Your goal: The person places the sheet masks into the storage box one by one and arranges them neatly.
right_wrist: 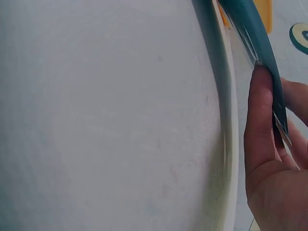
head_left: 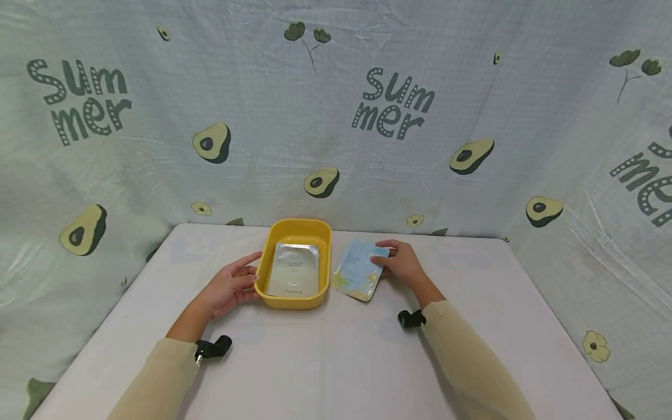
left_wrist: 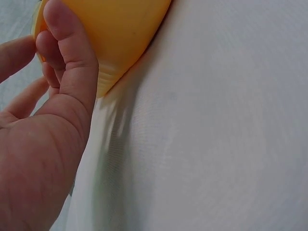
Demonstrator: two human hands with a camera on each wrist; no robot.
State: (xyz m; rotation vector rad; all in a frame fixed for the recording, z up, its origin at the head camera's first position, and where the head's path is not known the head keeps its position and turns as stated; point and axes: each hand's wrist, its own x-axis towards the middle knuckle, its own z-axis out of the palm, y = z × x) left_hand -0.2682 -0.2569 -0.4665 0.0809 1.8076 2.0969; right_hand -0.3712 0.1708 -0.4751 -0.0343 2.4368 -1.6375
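A yellow plastic basket (head_left: 295, 303) stands on the table, its rim facing up. Inside it lies a flat silver sheet mask packet (head_left: 294, 271) with small print. My left hand (head_left: 231, 289) rests against the outside of the basket's left wall, fingers loosely spread; the left wrist view has the thumb beside the yellow wall (left_wrist: 115, 38). To the basket's right, a light blue sheet mask packet (head_left: 359, 271) is tilted, yellow patterns along its lower part. My right hand (head_left: 401, 262) pinches its right edge between thumb and fingers, seen edge-on in the right wrist view (right_wrist: 262, 43).
A white cloth covers the table (head_left: 315, 367). Behind and at both sides hangs a pale curtain (head_left: 262, 105) printed with avocados, flowers and lettering. A small black device (head_left: 212, 347) is strapped to the left wrist, another black device (head_left: 411, 319) to the right.
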